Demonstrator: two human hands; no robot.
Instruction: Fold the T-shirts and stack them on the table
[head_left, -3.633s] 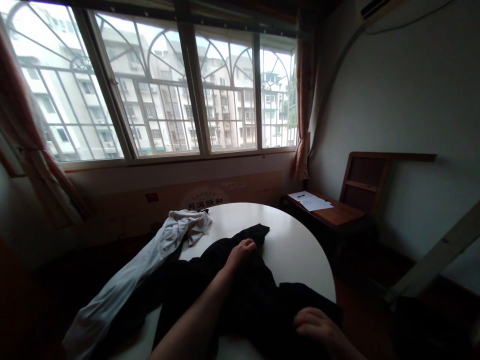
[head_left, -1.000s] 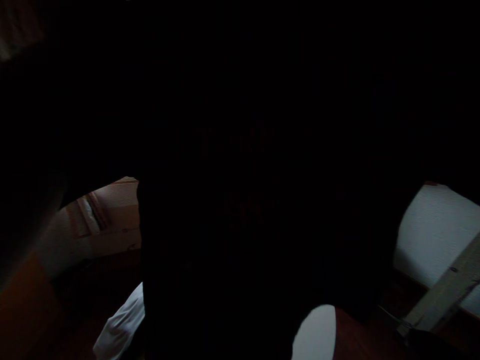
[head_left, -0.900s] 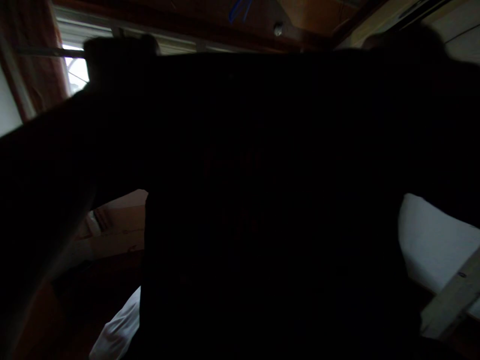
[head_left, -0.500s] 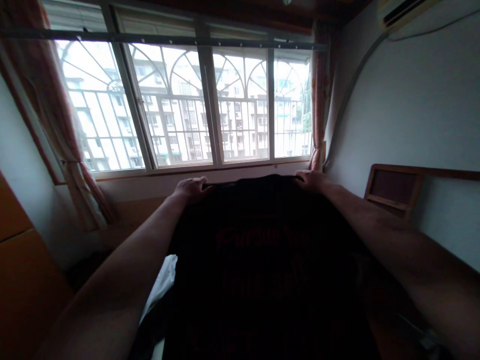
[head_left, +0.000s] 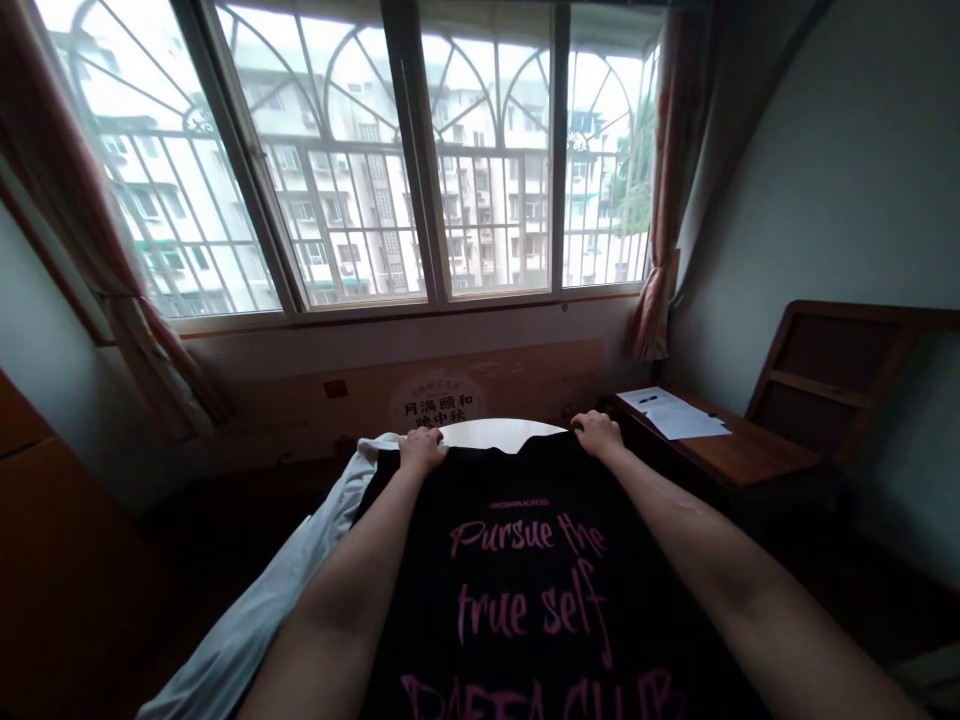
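Note:
A black T-shirt (head_left: 525, 570) with pink lettering is stretched out in front of me, its printed side up. My left hand (head_left: 424, 450) is closed on the shirt's far edge at the left shoulder. At the right shoulder my right hand (head_left: 598, 433) grips the same edge. The collar dips between the two hands. Beyond it shows the white rounded end of a board or table (head_left: 502, 432). White cloth (head_left: 300, 560) hangs beside the shirt on the left, partly behind my left forearm.
A wooden desk (head_left: 765, 455) with papers (head_left: 679, 415) and a pen stands at the right. Against the wall under the barred window (head_left: 360, 220) leans a long printed cardboard panel (head_left: 517, 385). An orange-brown cabinet (head_left: 45, 540) is at the left, near a tied curtain (head_left: 142, 330).
Both hands have come down with the shirt from in front of the wall below the window. The lettering now shows clearly, and my view has tilted downward.

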